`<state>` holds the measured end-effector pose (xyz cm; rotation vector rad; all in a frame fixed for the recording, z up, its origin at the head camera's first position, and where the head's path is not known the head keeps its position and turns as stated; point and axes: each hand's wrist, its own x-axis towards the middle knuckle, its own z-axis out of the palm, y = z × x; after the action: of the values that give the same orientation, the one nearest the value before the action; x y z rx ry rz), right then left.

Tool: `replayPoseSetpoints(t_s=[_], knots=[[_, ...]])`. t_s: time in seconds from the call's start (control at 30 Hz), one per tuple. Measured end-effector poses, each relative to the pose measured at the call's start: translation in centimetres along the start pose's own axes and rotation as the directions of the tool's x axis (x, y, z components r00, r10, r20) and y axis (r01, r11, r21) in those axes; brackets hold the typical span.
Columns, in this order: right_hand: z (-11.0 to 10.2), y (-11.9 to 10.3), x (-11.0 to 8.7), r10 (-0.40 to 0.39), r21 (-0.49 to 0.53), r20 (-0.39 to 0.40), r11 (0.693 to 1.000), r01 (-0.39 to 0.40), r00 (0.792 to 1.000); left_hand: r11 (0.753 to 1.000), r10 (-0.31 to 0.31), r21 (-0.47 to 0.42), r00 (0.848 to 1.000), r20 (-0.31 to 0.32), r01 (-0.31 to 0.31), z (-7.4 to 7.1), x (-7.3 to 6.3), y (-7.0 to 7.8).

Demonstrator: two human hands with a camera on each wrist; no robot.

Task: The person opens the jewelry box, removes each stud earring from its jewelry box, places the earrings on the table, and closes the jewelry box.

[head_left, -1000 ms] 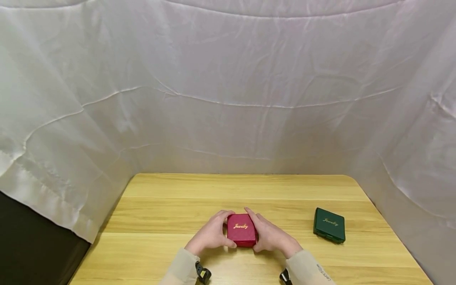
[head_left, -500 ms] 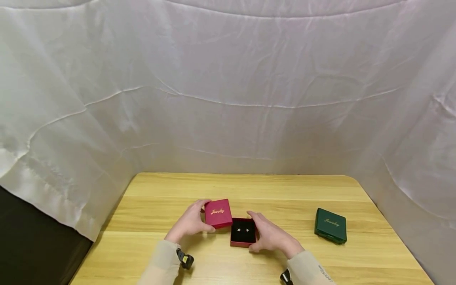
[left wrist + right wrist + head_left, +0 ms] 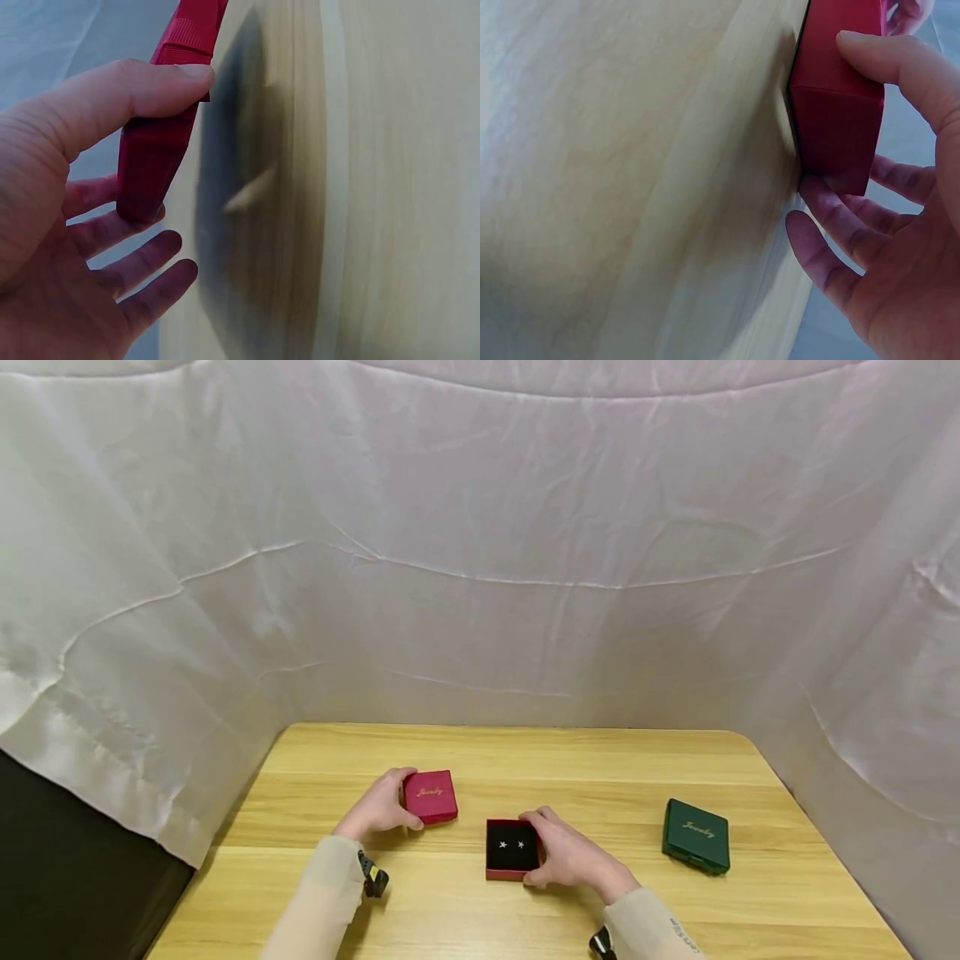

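Observation:
My left hand [image 3: 377, 806] pinches the red jewelry box lid [image 3: 431, 797], marked with gold "Jewelry" lettering, between thumb and fingers. In the left wrist view the lid [image 3: 159, 150] is held tilted, apart from the table, its shadow on the wood. Farther right, the red box base [image 3: 504, 875] sits on the table with a black cushion [image 3: 512, 857] inside. Two small star-shaped earrings [image 3: 502, 844] show on that cushion. My right hand [image 3: 570, 852] grips the base at its right side; the right wrist view shows the thumb on one wall of the base [image 3: 836, 127] and fingertips at another.
A closed green jewelry box [image 3: 696, 835] lies on the right part of the wooden table [image 3: 480, 756]. Pale fabric [image 3: 517, 568] hangs behind the table and along both sides. Something black [image 3: 75, 868] is at the lower left.
The lid has come off the base, uncovering the earrings. My left hand has carried it left and farther back, while the right hand has stayed at the base.

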<state>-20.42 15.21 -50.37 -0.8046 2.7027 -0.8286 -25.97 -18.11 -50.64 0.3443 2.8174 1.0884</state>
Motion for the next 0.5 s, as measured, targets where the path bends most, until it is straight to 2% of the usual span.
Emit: replayPoseSetpoints(t_s=[0.3,0.5], knots=[[0.1,0.0,0.0,0.005,0.009,0.003,1.0,-0.005,1.0,0.997,-0.059,0.057,0.998,0.017,0.058,0.2,1.2,-1.0],[0.1,0.2,0.0,0.007,0.006,0.002,1.0,-0.007,1.0,0.996,-0.054,0.068,0.998,0.013,0.053,0.3,1.5,-1.0]])
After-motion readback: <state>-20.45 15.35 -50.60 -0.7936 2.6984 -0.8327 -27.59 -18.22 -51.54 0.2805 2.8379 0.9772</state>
